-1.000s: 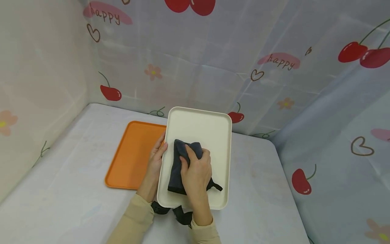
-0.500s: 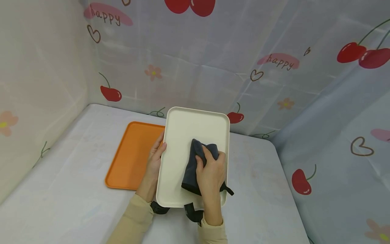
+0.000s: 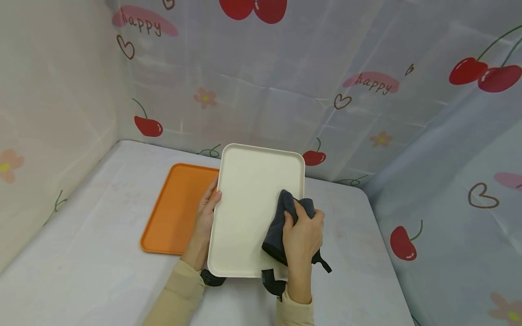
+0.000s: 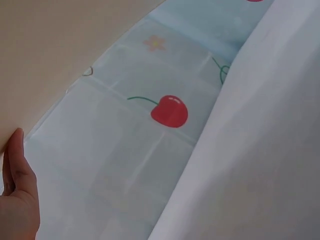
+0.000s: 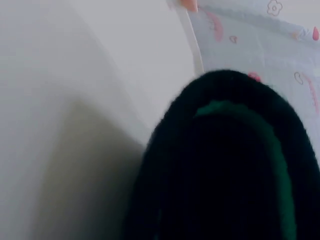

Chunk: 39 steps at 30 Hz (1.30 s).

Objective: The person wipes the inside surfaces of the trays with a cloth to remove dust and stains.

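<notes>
A cream rectangular tray [image 3: 253, 194] is held up at a tilt above the table. My left hand [image 3: 205, 217] grips its left edge, thumb on the rim and the other fingers partly behind it. In the left wrist view that hand [image 4: 20, 195] shows at the tray's underside [image 4: 60, 55]. My right hand [image 3: 303, 231] pinches a folded dark grey cloth [image 3: 277, 233] with black edging and a small black loop. The cloth lies over the tray's lower right edge. Up close in the right wrist view, the dark fold of cloth [image 5: 227, 85] hides my right fingers.
An orange tray [image 3: 171, 222] lies flat on the white-covered table [image 3: 102, 235], partly behind the cream tray and my left hand. A curtain [image 3: 261, 108] printed with cherries hangs behind the table and along its sides. Black straps [image 3: 273, 285] show near both wrists.
My right hand has slid the cloth rightward across the cream tray, from left of its middle to past its right edge. My left hand and the tray have barely shifted.
</notes>
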Available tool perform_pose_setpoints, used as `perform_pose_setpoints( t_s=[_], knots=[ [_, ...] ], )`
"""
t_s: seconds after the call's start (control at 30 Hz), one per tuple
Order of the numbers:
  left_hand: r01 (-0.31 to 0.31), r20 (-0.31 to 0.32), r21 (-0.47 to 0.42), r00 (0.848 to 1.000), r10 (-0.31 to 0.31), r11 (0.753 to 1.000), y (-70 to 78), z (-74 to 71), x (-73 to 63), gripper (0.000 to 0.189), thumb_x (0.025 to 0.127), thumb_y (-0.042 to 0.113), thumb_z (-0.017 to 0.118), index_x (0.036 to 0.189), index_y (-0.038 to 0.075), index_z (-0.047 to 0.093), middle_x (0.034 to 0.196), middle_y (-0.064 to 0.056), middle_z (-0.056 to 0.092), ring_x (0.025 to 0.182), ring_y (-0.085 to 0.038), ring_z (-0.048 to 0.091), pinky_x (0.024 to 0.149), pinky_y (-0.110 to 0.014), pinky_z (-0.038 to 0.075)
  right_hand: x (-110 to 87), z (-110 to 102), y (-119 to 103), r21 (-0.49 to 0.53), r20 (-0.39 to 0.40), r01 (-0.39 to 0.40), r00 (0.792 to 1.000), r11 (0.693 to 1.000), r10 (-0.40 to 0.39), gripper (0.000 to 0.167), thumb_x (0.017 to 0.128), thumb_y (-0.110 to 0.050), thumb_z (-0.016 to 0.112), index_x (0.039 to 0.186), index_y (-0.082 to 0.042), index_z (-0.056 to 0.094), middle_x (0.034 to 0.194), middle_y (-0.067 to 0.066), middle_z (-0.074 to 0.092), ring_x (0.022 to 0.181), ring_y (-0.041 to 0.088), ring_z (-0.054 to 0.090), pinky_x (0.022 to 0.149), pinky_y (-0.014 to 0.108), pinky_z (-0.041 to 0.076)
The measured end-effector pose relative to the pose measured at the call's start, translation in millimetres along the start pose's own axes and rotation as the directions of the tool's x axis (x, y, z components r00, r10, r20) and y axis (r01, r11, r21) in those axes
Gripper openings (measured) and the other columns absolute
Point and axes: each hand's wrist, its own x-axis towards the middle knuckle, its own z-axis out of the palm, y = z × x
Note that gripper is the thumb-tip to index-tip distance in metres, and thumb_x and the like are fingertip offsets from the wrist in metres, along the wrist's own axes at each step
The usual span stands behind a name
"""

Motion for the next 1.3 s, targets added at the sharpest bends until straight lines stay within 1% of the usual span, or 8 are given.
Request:
perform_pose_setpoints(
  t_s=[0.1, 0.2, 0.43, 0.6, 0.7, 0.9, 1.1, 1.3],
  knots=[
    [0.002, 0.002, 0.009, 1.0, -0.002, 1.0, 1.4, 1.3, -0.4, 0.043, 0.106, 0.005, 0.036, 0.142, 0.02, 0.051, 0.125, 0.005, 0.066, 0.104, -0.009, 0.068, 0.085, -0.025, 0.057, 1.0, -2.0, 4.4, 0.005, 0.0, -0.022, 1.0, 1.0, 0.022, 0.035, 0.086, -0.023, 0.076, 0.121, -0.02, 0.072, 0.116, 0.025, 0.051, 0.097, 0.038, 0.056, 0.06, 0.052, 0.05],
    [0.015, 0.008, 0.011, 1.0, -0.015, 1.0, 1.9, 1.8, -1.0, 0.043, 0.106, 0.005, 0.035, 0.145, 0.019, 0.048, 0.126, 0.005, 0.066, 0.104, -0.01, 0.068, 0.085, -0.025, 0.057, 0.6, -1.5, 7.1, 0.01, 0.003, -0.024, 1.0, 1.0, 0.024, 0.035, 0.086, -0.024, 0.075, 0.121, -0.02, 0.071, 0.117, 0.025, 0.051, 0.097, 0.039, 0.056, 0.061, 0.052, 0.05],
    [0.021, -0.013, 0.022, 1.0, -0.021, 1.0, 1.9, 2.3, -1.7, 0.044, 0.106, 0.005, 0.035, 0.147, 0.018, 0.046, 0.127, 0.006, 0.065, 0.106, -0.009, 0.067, 0.086, -0.025, 0.057, -1.0, 0.7, 8.6, 0.018, -0.013, -0.025, 1.0, 1.0, 0.025, 0.034, 0.086, -0.027, 0.075, 0.12, -0.019, 0.072, 0.115, 0.025, 0.051, 0.096, 0.039, 0.056, 0.06, 0.053, 0.05],
    [0.027, -0.01, 0.025, 1.0, -0.027, 0.999, 2.0, 3.6, -1.6, 0.046, 0.106, 0.005, 0.036, 0.15, 0.015, 0.04, 0.128, 0.006, 0.065, 0.106, -0.009, 0.067, 0.086, -0.025, 0.057, -1.9, 0.0, 9.3, 0.019, -0.004, -0.034, 0.999, 0.999, 0.034, 0.035, 0.086, -0.028, 0.075, 0.12, -0.018, 0.072, 0.115, 0.026, 0.051, 0.096, 0.04, 0.057, 0.063, 0.054, 0.051],
    [0.028, -0.013, 0.029, 1.0, -0.028, 0.999, 1.3, 3.6, -1.1, 0.045, 0.106, 0.006, 0.036, 0.15, 0.015, 0.04, 0.128, 0.006, 0.065, 0.105, -0.009, 0.067, 0.086, -0.024, 0.057, -2.7, 0.1, 10.1, 0.015, 0.0, -0.037, 0.999, 0.999, 0.037, 0.035, 0.087, -0.028, 0.075, 0.121, -0.017, 0.071, 0.115, 0.026, 0.05, 0.096, 0.04, 0.057, 0.063, 0.054, 0.051],
    [0.018, 0.0, 0.038, 1.0, -0.018, 0.999, -1.0, 0.4, 0.0, 0.045, 0.106, 0.006, 0.035, 0.15, 0.016, 0.04, 0.129, 0.007, 0.064, 0.107, -0.008, 0.067, 0.087, -0.025, 0.057, -7.1, 2.0, 8.9, -0.005, -0.031, -0.018, 0.999, 1.0, 0.018, 0.035, 0.086, -0.027, 0.075, 0.12, -0.017, 0.072, 0.112, 0.025, 0.05, 0.092, 0.039, 0.056, 0.059, 0.052, 0.05],
    [0.021, -0.015, 0.075, 1.0, -0.02, 0.997, -3.4, -2.0, 0.7, 0.046, 0.106, 0.01, 0.038, 0.151, 0.017, 0.038, 0.131, 0.01, 0.063, 0.11, -0.006, 0.065, 0.089, -0.024, 0.056, -12.1, 4.3, 5.0, -0.025, -0.071, 0.013, 0.997, 1.0, -0.014, 0.034, 0.086, -0.025, 0.076, 0.118, -0.016, 0.072, 0.111, 0.025, 0.051, 0.092, 0.038, 0.056, 0.059, 0.051, 0.049],
    [0.004, -0.014, 0.087, 1.0, -0.003, 0.996, -4.2, -0.8, 2.0, 0.044, 0.106, 0.009, 0.037, 0.149, 0.018, 0.042, 0.129, 0.01, 0.064, 0.108, -0.006, 0.066, 0.088, -0.024, 0.056, -17.5, 7.1, -2.1, -0.016, -0.054, 0.027, 0.998, 1.0, -0.028, 0.033, 0.086, -0.023, 0.075, 0.118, -0.015, 0.072, 0.11, 0.025, 0.051, 0.089, 0.037, 0.056, 0.055, 0.049, 0.049]
  ],
)
